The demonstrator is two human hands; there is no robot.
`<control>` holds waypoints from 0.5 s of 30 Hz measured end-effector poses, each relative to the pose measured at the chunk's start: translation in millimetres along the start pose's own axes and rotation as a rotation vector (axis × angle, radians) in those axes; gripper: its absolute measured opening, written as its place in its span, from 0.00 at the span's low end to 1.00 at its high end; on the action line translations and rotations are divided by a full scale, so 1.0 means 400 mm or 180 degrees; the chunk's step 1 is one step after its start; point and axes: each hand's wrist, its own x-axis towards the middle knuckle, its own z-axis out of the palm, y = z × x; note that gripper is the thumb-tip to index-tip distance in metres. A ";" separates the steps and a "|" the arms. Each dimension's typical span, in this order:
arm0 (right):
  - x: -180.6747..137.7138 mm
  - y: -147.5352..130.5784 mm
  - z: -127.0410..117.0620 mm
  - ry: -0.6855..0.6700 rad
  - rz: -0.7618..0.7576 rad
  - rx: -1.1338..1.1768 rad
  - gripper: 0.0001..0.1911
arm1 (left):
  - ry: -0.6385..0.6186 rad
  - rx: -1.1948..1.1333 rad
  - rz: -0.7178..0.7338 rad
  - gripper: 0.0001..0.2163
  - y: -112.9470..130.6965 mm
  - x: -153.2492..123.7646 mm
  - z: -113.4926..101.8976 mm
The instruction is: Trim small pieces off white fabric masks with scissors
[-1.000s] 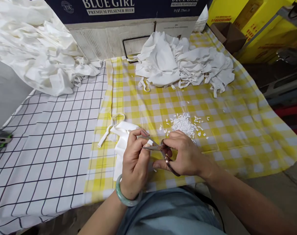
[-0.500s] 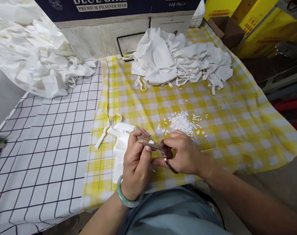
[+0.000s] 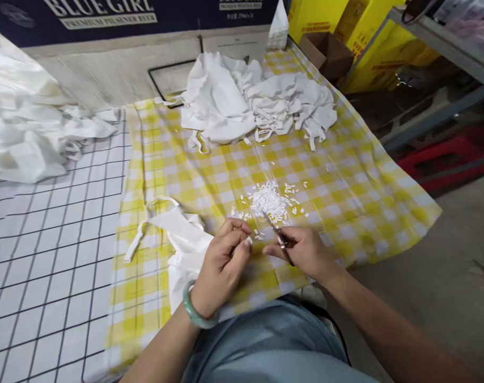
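Observation:
My left hand [image 3: 223,259], with a green bangle on its wrist, pinches the edge of a white cloth piece [image 3: 181,243] that lies on the yellow checked cloth [image 3: 234,175]. A strap loop of that piece trails to the left. My right hand [image 3: 301,250] grips small scissors [image 3: 274,227], their blades pointing away towards a heap of small white clippings [image 3: 268,199]. The hands are a short way apart.
A pile of white cloth pieces with straps [image 3: 253,103] lies at the far side of the yellow cloth. Another white heap [image 3: 30,133] sits on the black-gridded white cloth [image 3: 46,239] at left. Cardboard boxes [image 3: 154,48] stand behind; yellow boxes [image 3: 365,32] and shelving stand at right.
The scissors have swung away from my left hand; their blades now point towards the clippings. My hands have drawn apart. The camera has turned right.

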 end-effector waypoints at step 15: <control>0.217 -0.273 0.265 -0.1135 -0.2729 0.0503 0.17 | 0.0511 0.2001 -0.0571 0.28 -0.099 -0.167 -0.246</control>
